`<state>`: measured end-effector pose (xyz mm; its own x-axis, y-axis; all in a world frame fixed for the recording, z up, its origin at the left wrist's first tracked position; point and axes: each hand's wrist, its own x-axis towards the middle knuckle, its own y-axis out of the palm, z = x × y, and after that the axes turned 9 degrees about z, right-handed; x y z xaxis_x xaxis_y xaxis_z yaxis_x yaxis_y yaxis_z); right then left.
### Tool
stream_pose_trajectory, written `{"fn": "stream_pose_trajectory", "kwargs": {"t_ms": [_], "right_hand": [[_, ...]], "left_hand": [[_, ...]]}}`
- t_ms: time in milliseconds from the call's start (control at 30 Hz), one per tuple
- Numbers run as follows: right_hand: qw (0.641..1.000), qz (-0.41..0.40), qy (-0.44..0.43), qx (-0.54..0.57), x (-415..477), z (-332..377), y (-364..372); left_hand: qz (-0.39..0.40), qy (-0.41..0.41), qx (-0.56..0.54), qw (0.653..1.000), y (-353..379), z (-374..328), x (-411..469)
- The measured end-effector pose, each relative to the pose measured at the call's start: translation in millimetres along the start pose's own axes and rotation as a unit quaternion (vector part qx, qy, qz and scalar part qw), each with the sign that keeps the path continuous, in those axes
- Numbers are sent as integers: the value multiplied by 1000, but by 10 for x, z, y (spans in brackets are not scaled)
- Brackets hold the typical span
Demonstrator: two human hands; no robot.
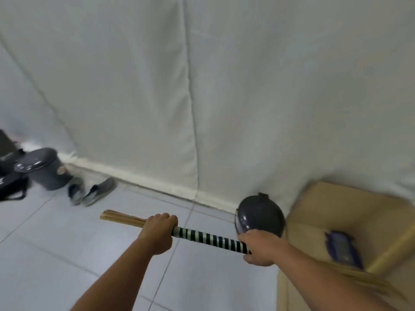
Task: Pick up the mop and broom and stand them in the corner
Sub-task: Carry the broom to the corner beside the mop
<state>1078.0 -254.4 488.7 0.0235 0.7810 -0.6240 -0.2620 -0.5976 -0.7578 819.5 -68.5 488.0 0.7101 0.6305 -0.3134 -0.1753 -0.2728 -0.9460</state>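
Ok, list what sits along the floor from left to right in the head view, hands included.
Black bag → grey lidded bin → pair of slippers → left hand on the broom → right hand → dark round lid → cardboard box.

Broom [208,240]: thin straw-like sticks, handle wrapped in glossy black-and-silver striped tape. Floor [56,243]: smooth glazed tile. Wall [134,86]: matt white cloth. Bin lid [260,217] at 3 o'clock: glossy dark plastic. Box [350,212]: matt cardboard.

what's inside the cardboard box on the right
Inside the cardboard box a blue packet lies on its bottom. The right hand, forearm and broom bristles cover the near part.
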Motion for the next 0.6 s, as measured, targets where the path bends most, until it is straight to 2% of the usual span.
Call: {"fn": "stream_pose_trajectory", "kwargs": {"t_ms": [233, 300, 500, 600], "right_hand": [[987, -30, 103, 122, -778, -1406, 329], [973, -38, 144, 177, -1060, -1777, 545], [923, -61, 256, 282, -1564, -2472, 1084], [877, -66, 316, 356, -1736, -2719, 1448]], "left_hand": [[-4, 104, 64, 992, -228, -1637, 1102], [1, 162, 103, 981, -247, -2183, 1397], [15, 333, 162, 929, -282, -3463, 2131], [33, 430, 198, 880, -140, -4147, 2613]]}}
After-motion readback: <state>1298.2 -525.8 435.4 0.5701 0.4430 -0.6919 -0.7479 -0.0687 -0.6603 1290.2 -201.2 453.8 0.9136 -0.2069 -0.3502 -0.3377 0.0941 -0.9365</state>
